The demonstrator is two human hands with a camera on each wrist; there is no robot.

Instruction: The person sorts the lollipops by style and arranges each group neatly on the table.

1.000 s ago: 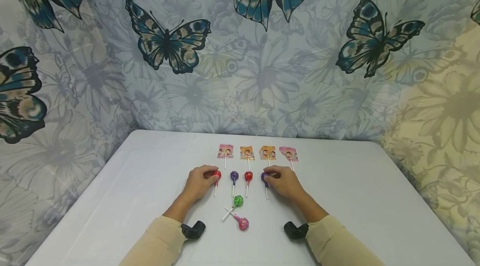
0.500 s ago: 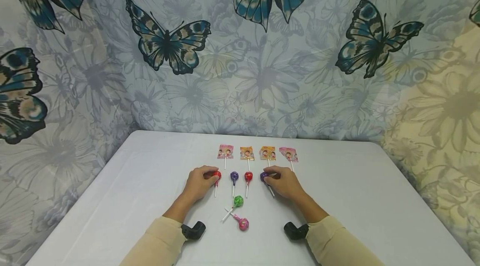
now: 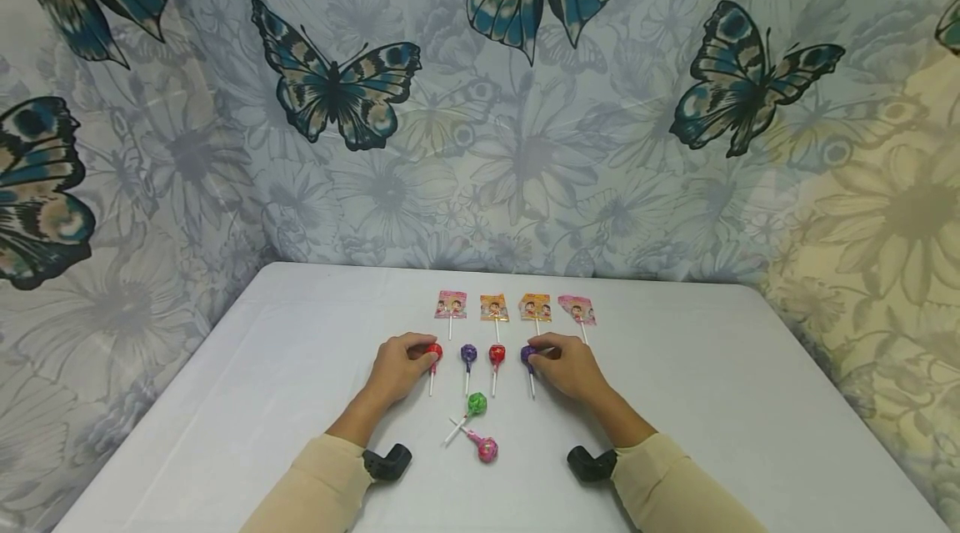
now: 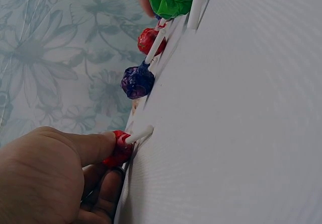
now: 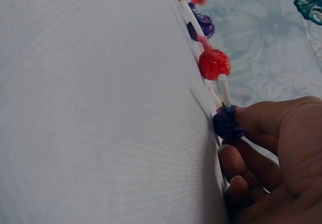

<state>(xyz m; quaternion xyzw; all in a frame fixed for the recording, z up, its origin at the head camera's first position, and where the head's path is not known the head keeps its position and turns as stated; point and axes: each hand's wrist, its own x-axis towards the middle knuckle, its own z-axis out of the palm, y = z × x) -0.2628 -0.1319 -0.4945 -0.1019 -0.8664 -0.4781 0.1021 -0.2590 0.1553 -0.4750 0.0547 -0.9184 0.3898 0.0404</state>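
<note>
My left hand (image 3: 400, 368) pinches the head of a red lollipop (image 4: 121, 148) between thumb and fingers at the left end of a row. At the right end, my right hand (image 3: 567, 364) pinches a purple lollipop (image 5: 229, 123) by its wrapped head, its white stick pointing toward me. Between the hands lie another purple lollipop (image 3: 468, 353) and another red lollipop (image 3: 497, 354), untouched. Nearer to me, a green lollipop (image 3: 477, 404) and a pink lollipop (image 3: 487, 450) lie with their sticks crossed.
Behind the row, several flat-packet lollipops, such as a pink one (image 3: 451, 304) and an orange one (image 3: 536, 307), form a second line. The white table (image 3: 712, 399) ends at a butterfly-patterned cloth (image 3: 525, 183) behind. Black wrist mounts (image 3: 387, 462) sit on both sleeves.
In my right hand the purple lollipop's stick swung out to the right, then came back to nearly straight. My left hand and the other lollipops have stayed in place.
</note>
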